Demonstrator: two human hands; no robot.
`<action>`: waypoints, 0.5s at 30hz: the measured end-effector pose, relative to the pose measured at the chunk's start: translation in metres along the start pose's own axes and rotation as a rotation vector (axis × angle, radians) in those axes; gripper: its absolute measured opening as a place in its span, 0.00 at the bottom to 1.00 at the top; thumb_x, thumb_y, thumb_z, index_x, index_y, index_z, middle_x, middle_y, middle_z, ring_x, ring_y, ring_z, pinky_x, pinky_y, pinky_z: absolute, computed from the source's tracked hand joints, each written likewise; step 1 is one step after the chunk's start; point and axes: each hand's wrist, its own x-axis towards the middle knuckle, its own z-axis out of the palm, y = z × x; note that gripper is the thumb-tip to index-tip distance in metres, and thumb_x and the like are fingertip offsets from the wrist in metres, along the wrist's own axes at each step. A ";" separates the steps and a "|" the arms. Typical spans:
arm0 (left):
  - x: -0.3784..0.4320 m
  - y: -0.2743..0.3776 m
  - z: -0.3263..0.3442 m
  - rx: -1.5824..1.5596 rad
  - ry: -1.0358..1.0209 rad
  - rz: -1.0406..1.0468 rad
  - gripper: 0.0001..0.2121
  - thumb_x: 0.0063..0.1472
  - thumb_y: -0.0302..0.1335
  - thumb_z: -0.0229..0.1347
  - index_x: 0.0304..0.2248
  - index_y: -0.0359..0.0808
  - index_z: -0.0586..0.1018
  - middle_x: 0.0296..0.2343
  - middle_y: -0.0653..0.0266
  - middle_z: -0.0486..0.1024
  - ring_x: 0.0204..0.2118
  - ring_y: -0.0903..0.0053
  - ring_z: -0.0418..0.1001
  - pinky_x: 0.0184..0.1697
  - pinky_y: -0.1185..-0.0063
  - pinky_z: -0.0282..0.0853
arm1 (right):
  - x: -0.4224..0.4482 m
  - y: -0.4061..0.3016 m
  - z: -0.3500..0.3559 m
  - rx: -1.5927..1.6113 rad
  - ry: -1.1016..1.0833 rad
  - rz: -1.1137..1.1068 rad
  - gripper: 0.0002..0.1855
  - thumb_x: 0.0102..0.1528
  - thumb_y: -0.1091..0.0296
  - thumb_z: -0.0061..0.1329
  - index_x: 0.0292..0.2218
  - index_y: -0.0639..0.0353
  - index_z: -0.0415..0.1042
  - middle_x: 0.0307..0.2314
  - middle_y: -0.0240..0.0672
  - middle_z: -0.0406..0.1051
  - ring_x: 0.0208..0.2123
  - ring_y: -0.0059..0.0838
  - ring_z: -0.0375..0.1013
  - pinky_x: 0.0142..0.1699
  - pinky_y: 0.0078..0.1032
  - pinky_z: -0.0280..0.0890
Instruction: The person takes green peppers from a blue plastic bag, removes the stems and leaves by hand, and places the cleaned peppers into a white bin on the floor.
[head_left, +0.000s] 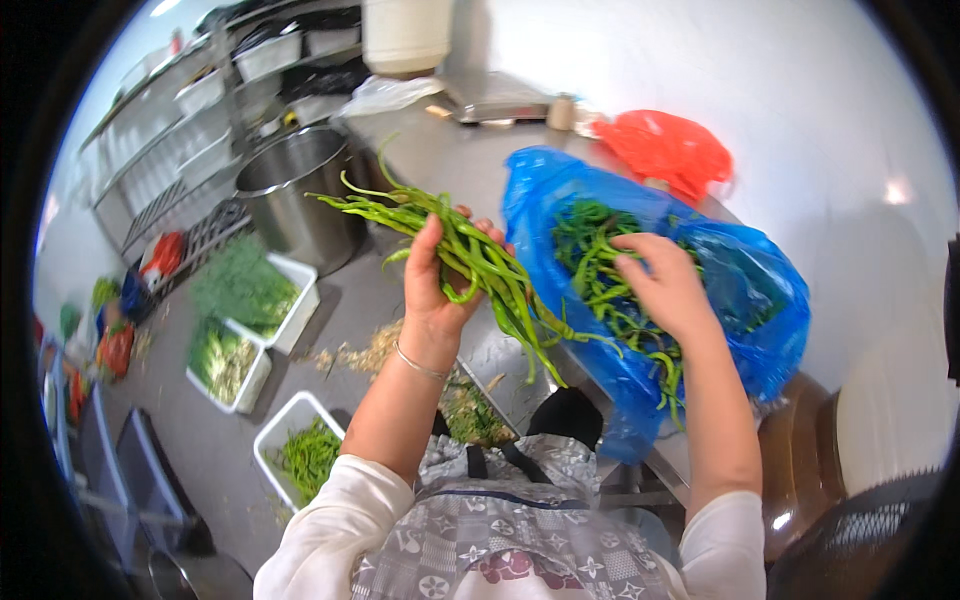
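A loose bunch of long green chili peppers (487, 277) lies across my left hand (442, 277), with thumb and fingers closed around its middle. The stems point up to the left, and the tips hang to the lower right. My right hand (664, 281) reaches into an opened blue plastic bag (540, 195) on the metal table. Its fingertips touch the green peppers (600, 281) in the bag; whether they grip any cannot be made out. Several peppers spill over the bag's near edge.
On the floor at left, a white tub (289, 480) holds green peppers; two others (304, 307) hold leafy greens. Behind them stands a large steel pot (300, 202). A red plastic bag (667, 150) lies beyond the blue one. Brown jars (795, 450) stand at right.
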 end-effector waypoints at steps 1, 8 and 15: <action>-0.014 0.005 -0.003 0.058 0.076 0.009 0.16 0.53 0.39 0.51 0.36 0.37 0.69 0.30 0.59 0.69 0.35 0.67 0.68 0.41 0.67 0.64 | -0.002 -0.008 0.002 0.116 0.069 0.026 0.11 0.49 0.67 0.45 0.33 0.64 0.70 0.31 0.41 0.70 0.34 0.36 0.69 0.40 0.28 0.62; -0.095 0.014 -0.016 0.560 0.485 -0.004 0.14 0.49 0.29 0.54 0.35 0.34 0.67 0.27 0.58 0.71 0.30 0.69 0.71 0.32 0.75 0.69 | -0.016 -0.095 0.071 0.697 -0.042 0.083 0.04 0.50 0.74 0.44 0.27 0.65 0.69 0.19 0.31 0.65 0.21 0.18 0.63 0.26 0.15 0.57; -0.145 0.035 -0.022 0.762 0.491 -0.046 0.15 0.48 0.22 0.56 0.37 0.33 0.68 0.29 0.68 0.69 0.33 0.80 0.69 0.36 0.81 0.66 | 0.007 -0.126 0.142 0.890 -0.287 0.077 0.07 0.49 0.74 0.47 0.31 0.66 0.71 0.22 0.31 0.66 0.23 0.16 0.63 0.28 0.14 0.58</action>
